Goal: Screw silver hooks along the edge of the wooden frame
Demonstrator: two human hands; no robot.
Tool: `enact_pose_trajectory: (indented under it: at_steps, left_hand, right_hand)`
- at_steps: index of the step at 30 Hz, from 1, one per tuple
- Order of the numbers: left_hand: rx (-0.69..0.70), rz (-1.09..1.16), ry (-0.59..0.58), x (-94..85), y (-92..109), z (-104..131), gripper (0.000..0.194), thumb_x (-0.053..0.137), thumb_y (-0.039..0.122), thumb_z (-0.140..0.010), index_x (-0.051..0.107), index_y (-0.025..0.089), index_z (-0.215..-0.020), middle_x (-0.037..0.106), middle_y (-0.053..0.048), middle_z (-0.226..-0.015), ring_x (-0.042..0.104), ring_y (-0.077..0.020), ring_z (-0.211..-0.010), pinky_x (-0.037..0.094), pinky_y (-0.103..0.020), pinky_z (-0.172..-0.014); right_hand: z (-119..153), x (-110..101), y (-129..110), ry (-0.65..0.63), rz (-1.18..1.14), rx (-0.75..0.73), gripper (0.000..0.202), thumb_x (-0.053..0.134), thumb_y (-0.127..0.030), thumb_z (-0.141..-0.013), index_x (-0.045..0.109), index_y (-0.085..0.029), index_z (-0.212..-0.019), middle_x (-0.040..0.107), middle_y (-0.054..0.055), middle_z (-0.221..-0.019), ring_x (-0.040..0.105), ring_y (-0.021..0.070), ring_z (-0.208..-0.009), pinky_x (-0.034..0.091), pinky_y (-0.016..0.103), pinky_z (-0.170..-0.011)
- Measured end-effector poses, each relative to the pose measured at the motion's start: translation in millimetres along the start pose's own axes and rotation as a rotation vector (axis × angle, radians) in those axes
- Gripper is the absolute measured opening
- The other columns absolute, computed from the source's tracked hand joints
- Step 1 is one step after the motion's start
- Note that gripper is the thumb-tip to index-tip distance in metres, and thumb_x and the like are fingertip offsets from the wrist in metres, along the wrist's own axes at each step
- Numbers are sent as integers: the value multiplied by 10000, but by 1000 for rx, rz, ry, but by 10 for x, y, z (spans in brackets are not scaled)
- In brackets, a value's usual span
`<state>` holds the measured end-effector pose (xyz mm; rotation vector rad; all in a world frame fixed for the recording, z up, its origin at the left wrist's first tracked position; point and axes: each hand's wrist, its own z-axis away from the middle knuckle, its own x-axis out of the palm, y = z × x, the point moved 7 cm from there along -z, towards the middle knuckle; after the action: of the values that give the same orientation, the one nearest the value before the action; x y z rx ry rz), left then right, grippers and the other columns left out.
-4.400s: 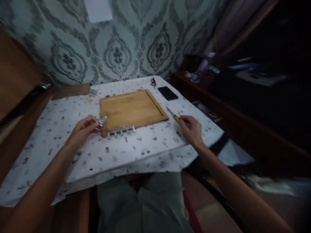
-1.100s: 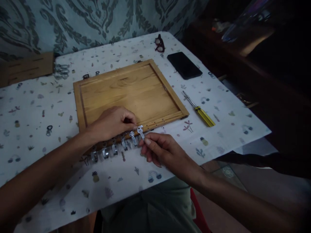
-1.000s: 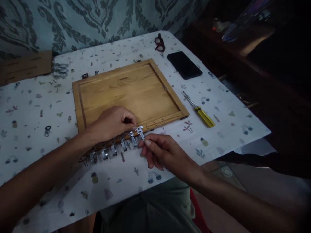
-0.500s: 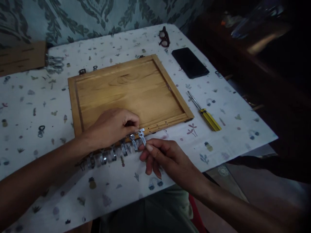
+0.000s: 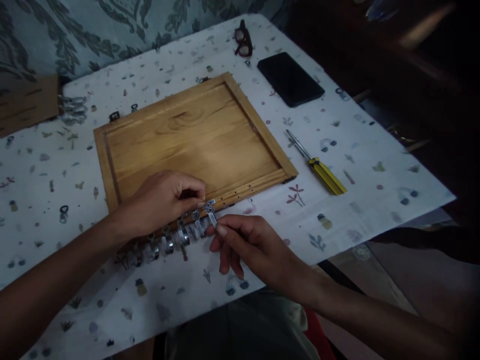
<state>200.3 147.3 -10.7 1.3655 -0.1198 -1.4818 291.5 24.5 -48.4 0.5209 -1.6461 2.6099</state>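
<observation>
A pale, greyish wall (image 5: pixel 123 25) with dark leafy scrollwork rises behind the table (image 5: pixel 375 200), which wears a white cloth (image 5: pixel 360 215) printed with small plants. Dim light leaves the brownish floor (image 5: pixel 423 277) at right in shadow.

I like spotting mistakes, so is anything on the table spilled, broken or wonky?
Nothing really stands out, though it's dim. The framed wooden panel looks unbroken, the yellow-handled screwdriver lies beside it, and the hook-like metal pieces sit in a row along its near edge. I see no spill on the patterned tablecloth.
</observation>
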Motion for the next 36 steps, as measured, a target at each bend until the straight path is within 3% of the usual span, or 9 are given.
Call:
enact_pose_trajectory:
  at_steps: [6,13,26,36]
  left_hand:
    - [17,31,11,3,-24,23,167,607,256,-870,681,189,-736,663,35,-694,593,-105,-654,411,-228,-604]
    - [53,42,55,0,-46,55,204,595,295,-895,662,181,-740,670,21,-734,600,-98,-655,407,-220,-587]
    - [-3,31,4,15,-30,45,222,568,303,-902,645,176,-736,659,5,-734,570,-106,-653,397,-237,-589]
    - [98,-18,40,-3,54,87,218,565,273,-957,662,185,-783,667,3,-762,601,-113,-691,417,-242,-631]
  right_hand:
    - [-25,-8,-16,-16,20,18,315,440,-281,-1021,569,-167,-757,610,-14,-545,496,48,-411,409,156,-434]
    - [-37,-20,8,-8,13,15,306,460,-299,-1028,582,-168,-779,622,-13,-569,510,50,-421,409,161,-443]
    - [-22,-18,1,0,4,4,339,479,-410,-1011,576,-171,-791,625,3,-591,514,56,-429,420,174,-436]
    - [-13,-8,25,42,-12,10,363,483,-450,-995,582,-174,-781,619,3,-568,494,57,-402,392,177,-408]
